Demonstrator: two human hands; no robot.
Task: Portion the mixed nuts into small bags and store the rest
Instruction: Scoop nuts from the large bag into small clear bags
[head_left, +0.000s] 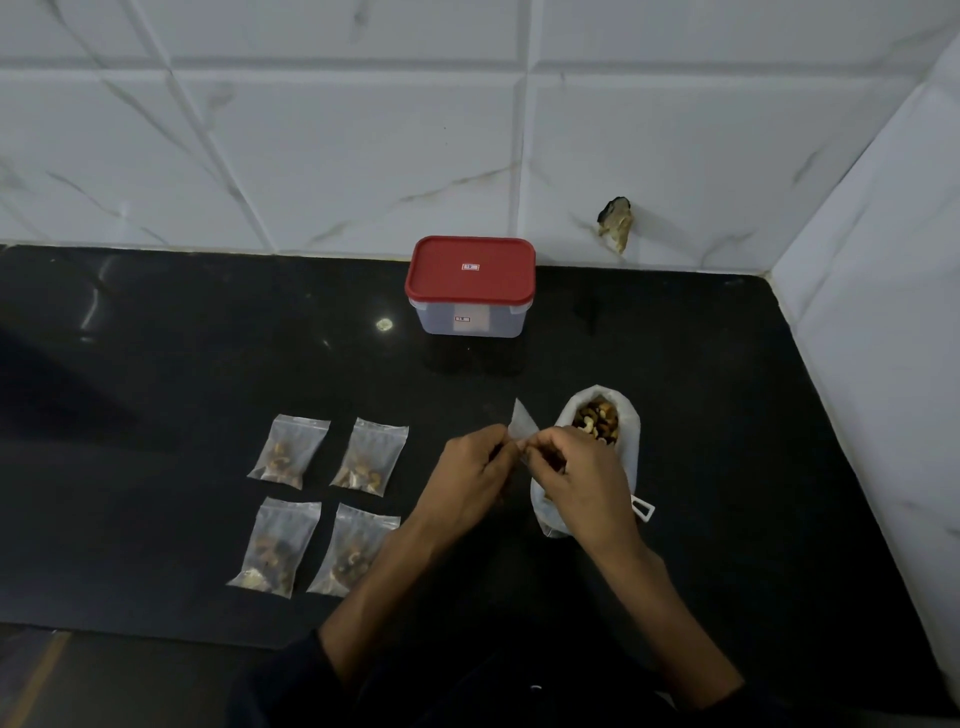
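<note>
Both hands — left hand (470, 467), right hand (576, 480) — pinched a small bag (521, 422) between them, beside the open nut bag (597, 421); four filled bags (324, 501) lay left on the bench (182, 364).

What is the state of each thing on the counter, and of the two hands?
Red-lidded container: lid on, upright, by the wall.
Four small bags: hold nuts, lie flat in two rows.
Big bag of nuts: open at the top, nuts visible.
Small bag: pinched by both hands, contents hidden.
Left hand: pinches the small bag.
Right hand: pinches the small bag.
</note>
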